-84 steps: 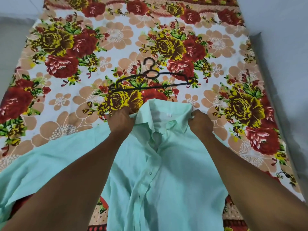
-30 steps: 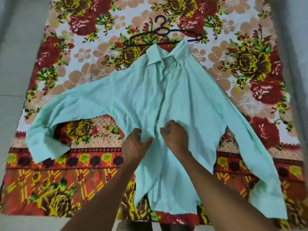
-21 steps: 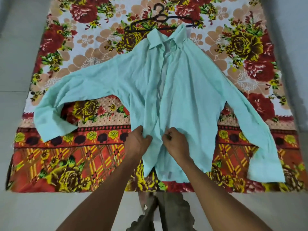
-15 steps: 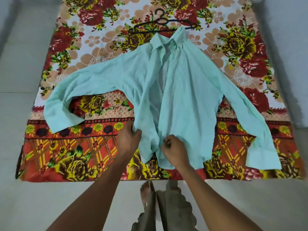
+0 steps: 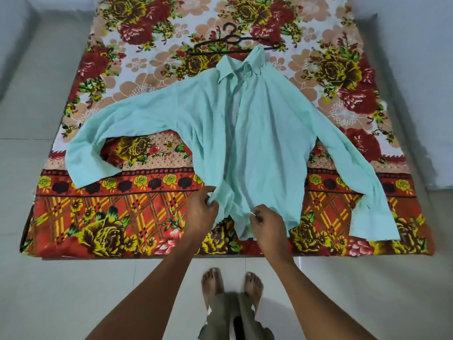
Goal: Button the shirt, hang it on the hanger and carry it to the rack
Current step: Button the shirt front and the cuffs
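A mint-green long-sleeved shirt [image 5: 264, 133] lies face up on a flowered bed sheet [image 5: 103, 217], collar away from me, both sleeves spread out. Its front is open down the middle. My left hand [image 5: 202, 212] pinches the left front panel near the hem. My right hand [image 5: 266, 223] pinches the edge of the right front panel close to the hem. A black hanger [image 5: 231, 41] lies flat on the sheet just beyond the collar, its right end partly under the collar.
The sheet covers a low mattress on a pale tiled floor [image 5: 73, 303]. My bare feet [image 5: 230, 283] stand at its near edge. A grey wall [image 5: 421, 69] runs along the right side. No rack is in view.
My hands left the collar and slid down the front opening to the hem. The view pulled back, so the whole shirt and the floor now show.
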